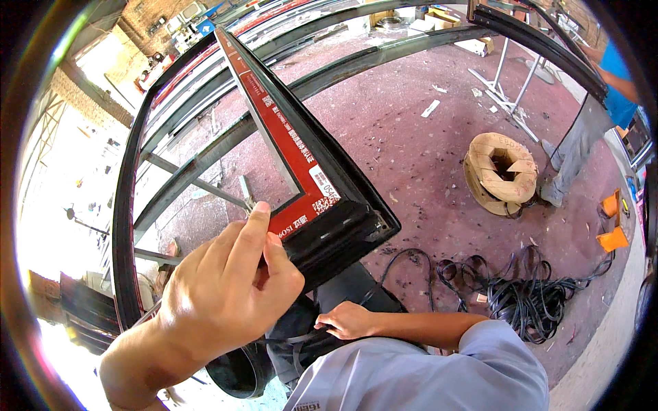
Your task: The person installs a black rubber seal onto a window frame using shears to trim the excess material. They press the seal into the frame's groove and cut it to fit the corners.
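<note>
A black window frame (343, 179) with red protective film (277, 127) on its inner border stands tilted in front of me, its near corner closest to my body. At that corner my left hand (219, 284) is closed, with thumb and index finger against the red film at the near edge. What its curled fingers hold, if anything, is hidden. Low near my lap, my right hand (346, 320) is closed on a thin black rubber strip (295, 340). More of this strip runs off to the right toward a loose tangled pile (531, 294) on the floor.
A cardboard-faced reel (500, 171) stands on the reddish floor to the right. Beyond it is another person (582, 137) in blue and grey beside a metal trestle (510, 89). Long dark profiles (384, 48) cross the back. An orange holder (612, 222) lies at far right.
</note>
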`<control>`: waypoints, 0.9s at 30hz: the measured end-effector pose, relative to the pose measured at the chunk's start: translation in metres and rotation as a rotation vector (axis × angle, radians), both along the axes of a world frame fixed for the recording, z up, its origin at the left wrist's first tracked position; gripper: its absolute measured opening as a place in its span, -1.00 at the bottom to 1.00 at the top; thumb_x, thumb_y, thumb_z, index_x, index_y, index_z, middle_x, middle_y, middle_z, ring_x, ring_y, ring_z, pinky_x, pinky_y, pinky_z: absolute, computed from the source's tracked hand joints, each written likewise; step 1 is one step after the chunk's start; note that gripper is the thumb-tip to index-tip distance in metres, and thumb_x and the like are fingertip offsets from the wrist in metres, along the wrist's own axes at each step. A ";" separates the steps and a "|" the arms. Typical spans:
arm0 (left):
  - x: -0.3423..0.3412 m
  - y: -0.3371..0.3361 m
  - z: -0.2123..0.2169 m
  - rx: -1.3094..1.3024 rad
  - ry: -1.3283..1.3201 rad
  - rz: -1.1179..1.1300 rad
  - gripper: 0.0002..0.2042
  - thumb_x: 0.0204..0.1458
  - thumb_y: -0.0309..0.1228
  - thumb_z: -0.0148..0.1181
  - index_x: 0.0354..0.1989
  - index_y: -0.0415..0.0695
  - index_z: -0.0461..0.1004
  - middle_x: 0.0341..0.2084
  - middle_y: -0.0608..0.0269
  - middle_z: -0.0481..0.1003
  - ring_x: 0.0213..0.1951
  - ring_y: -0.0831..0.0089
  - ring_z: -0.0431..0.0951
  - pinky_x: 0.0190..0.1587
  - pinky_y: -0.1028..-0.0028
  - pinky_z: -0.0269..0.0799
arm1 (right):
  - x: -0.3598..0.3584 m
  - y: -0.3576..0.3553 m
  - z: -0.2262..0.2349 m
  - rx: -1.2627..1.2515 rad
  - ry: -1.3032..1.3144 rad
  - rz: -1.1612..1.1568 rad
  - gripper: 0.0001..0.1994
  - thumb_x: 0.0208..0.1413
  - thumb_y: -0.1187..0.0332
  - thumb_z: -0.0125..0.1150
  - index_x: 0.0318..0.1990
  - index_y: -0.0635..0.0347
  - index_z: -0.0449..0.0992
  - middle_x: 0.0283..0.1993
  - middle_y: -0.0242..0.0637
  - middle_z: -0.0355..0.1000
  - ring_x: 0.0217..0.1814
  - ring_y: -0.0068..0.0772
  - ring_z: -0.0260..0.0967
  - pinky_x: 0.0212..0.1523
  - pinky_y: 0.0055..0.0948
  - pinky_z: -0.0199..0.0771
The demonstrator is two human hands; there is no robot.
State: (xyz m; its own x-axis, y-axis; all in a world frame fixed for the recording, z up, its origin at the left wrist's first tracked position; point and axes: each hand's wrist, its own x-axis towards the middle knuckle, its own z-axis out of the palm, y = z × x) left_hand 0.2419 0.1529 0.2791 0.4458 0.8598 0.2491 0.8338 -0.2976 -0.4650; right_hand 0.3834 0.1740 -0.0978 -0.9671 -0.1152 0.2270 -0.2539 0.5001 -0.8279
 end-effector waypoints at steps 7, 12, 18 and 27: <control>-0.004 -0.008 -0.005 -0.034 -0.301 0.093 -0.72 0.07 -0.52 0.36 -0.12 -0.39 0.45 -0.12 -0.29 0.55 -0.25 -0.02 0.67 -0.25 0.20 0.65 | 0.003 0.002 0.005 -0.016 0.010 -0.014 -0.72 0.19 0.29 0.32 0.02 0.13 0.57 -0.29 -0.04 0.64 -0.26 0.08 0.61 -0.21 0.00 0.56; 0.001 -0.017 -0.004 -0.135 -0.779 0.374 -0.49 0.18 -0.21 0.36 0.11 -0.34 0.38 -0.16 -0.19 0.55 -0.15 -0.15 0.62 -0.04 0.11 0.53 | 0.003 0.001 0.017 -0.006 0.011 -0.072 -0.74 0.17 0.28 0.35 -0.01 0.08 0.58 -0.32 -0.07 0.63 -0.31 0.05 0.61 -0.27 -0.01 0.55; 0.008 -0.005 0.011 -0.278 -0.893 0.600 -0.49 0.23 -0.02 0.27 -0.07 -0.33 0.47 -0.25 -0.29 0.57 -0.13 -0.25 0.60 -0.02 0.06 0.49 | -0.001 0.011 0.062 0.013 -0.048 -0.139 -0.69 0.06 0.41 0.41 -0.02 0.10 0.57 -0.19 -0.24 0.68 -0.23 -0.10 0.65 -0.22 -0.17 0.61; 0.004 0.003 0.019 -0.403 -1.017 0.750 -0.50 0.23 0.00 0.25 -0.01 -0.28 0.51 -0.20 -0.29 0.62 -0.07 -0.19 0.64 0.03 0.07 0.49 | -0.005 -0.003 0.091 -0.104 0.188 -0.206 -0.72 0.05 0.45 0.39 -0.07 0.04 0.52 -0.31 -0.26 0.65 -0.36 -0.08 0.62 -0.36 -0.13 0.55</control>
State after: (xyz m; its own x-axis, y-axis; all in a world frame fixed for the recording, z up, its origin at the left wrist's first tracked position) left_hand 0.2462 0.1557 0.2982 -0.3983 0.9062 -0.1418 0.7777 0.4156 0.4717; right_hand 0.3786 0.1707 -0.0067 -0.9077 0.1122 0.4043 -0.3095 0.4716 -0.8257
